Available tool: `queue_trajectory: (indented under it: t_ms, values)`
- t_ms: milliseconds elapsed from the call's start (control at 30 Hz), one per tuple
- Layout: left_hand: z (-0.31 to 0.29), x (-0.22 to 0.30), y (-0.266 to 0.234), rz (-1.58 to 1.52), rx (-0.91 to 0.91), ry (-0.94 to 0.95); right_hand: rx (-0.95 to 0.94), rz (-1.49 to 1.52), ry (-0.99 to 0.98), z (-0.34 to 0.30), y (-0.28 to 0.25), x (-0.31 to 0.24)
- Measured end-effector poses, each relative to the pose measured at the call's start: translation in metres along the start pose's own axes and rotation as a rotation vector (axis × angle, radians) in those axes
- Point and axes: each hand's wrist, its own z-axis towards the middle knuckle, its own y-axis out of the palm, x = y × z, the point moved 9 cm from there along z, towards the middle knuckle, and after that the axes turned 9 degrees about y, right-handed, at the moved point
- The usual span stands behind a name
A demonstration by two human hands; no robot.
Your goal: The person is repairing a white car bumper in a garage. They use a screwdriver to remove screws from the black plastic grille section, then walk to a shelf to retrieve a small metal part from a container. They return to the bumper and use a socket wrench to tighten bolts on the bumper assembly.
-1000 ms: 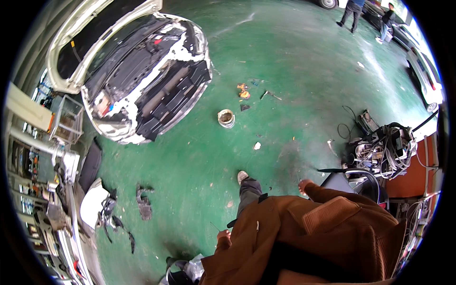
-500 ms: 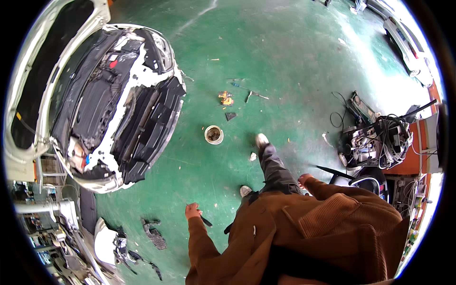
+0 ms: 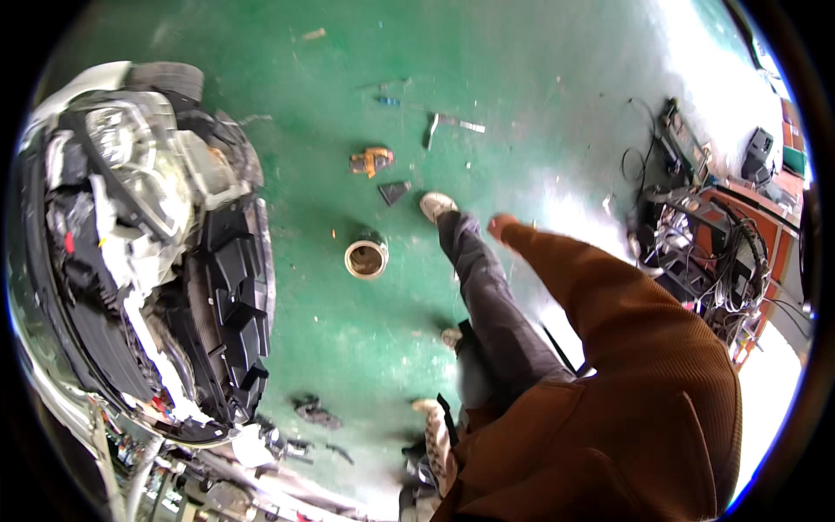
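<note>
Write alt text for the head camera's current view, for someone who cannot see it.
The blurred right hand of a person in a brown jacket hangs over a green floor, near one shoe. Left of it are a bucket, an orange tool and a metal tool. A partly stripped car fills the left; tangled cables are at right.

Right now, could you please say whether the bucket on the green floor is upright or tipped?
Upright: the bucket shows its round open mouth facing up toward the camera.

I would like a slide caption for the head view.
Right hand above green floor, with bucket and exposed car front further left.
</note>
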Motion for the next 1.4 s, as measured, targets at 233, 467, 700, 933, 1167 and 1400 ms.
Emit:
queue_trajectory:
  t_ms: [233,467,700,933,1167,1400]
  values:
    - [-0.064,0.091,-0.122,0.087,0.226,-0.280,-0.112,-0.244,-0.092,0.219,-0.056,-0.096]
    - [-0.148,0.131,-0.157,0.121,0.399,-0.471,0.127,0.107,-0.030,0.368,-0.086,-0.139]
    - [-0.146,0.158,-0.123,0.097,0.456,-0.535,0.360,0.115,0.046,0.398,-0.081,-0.150]
    - [-0.135,0.165,-0.108,0.081,0.460,-0.490,0.245,0.229,-0.069,0.373,-0.062,-0.113]
    - [-0.108,0.157,-0.099,0.059,0.418,-0.426,0.030,0.133,-0.032,0.315,-0.012,-0.044]
    - [-0.074,0.153,-0.120,0.107,0.425,-0.402,0.105,0.191,-0.118,0.355,0.006,-0.073]
